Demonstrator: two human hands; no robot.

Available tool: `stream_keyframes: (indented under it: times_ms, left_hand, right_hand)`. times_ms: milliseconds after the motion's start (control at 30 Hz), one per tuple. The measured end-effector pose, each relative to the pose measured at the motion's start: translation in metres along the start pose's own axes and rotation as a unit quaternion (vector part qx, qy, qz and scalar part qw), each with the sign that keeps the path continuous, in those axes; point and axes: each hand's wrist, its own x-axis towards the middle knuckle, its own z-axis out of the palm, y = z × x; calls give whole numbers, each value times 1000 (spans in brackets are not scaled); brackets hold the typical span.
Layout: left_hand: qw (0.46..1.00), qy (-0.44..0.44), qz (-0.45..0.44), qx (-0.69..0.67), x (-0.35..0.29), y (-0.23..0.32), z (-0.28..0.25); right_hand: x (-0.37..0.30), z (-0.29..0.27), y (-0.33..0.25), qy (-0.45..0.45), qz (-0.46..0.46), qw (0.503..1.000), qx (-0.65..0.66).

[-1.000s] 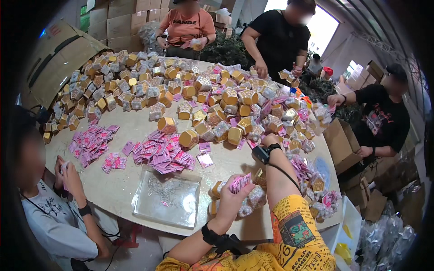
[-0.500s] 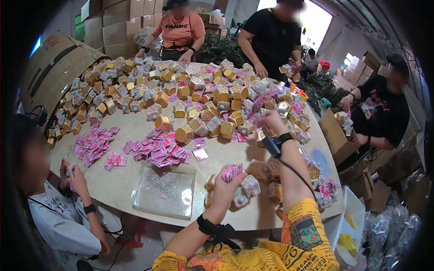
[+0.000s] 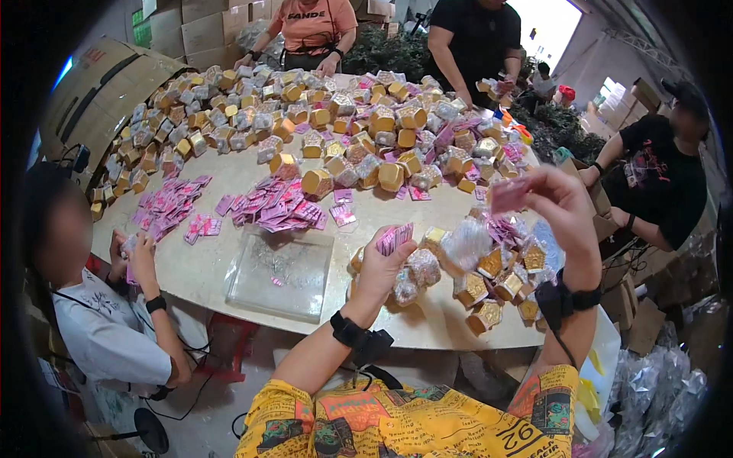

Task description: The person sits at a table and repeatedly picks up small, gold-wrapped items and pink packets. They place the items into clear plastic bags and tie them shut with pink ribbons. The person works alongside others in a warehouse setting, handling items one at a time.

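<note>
My left hand [image 3: 372,276] is closed around a small stack of pink printed packets [image 3: 395,239], held above the near side of the table. Just beside it lie several small clear-wrapped boxes [image 3: 421,267]. My right hand [image 3: 563,208], raised over the right side, pinches a single flat pink packet [image 3: 509,195] between thumb and fingers. Below that packet a blurred, clear-wrapped box [image 3: 468,244] shows; whether it rests or moves I cannot tell. Under my right hand sits a group of small gold boxes [image 3: 489,314] with patterned lids, with some pink packets among them.
A large heap of gold boxes [image 3: 315,182] covers the table's far half. Pink packet piles [image 3: 279,204] and a clear shallow tray [image 3: 243,286] lie to the left. A co-worker [image 3: 114,336] sits at left with packets; others stand across the table. An open carton [image 3: 592,191] stands right.
My right hand has come back from the far heap toward me and to the right, carrying a pink packet. My left hand keeps its stack. The view has shifted slightly.
</note>
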Motion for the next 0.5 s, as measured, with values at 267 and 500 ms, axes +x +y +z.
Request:
stream_keyframes:
  times_ms: [267, 500]
  left_hand:
    - [994, -97, 34, 43, -11, 7, 9]
    - [982, -140, 21, 125, -14, 10, 8]
  right_hand:
    - [-36, 89, 89, -73, 156, 973, 155]
    - [-43, 115, 115, -12, 126, 963, 238]
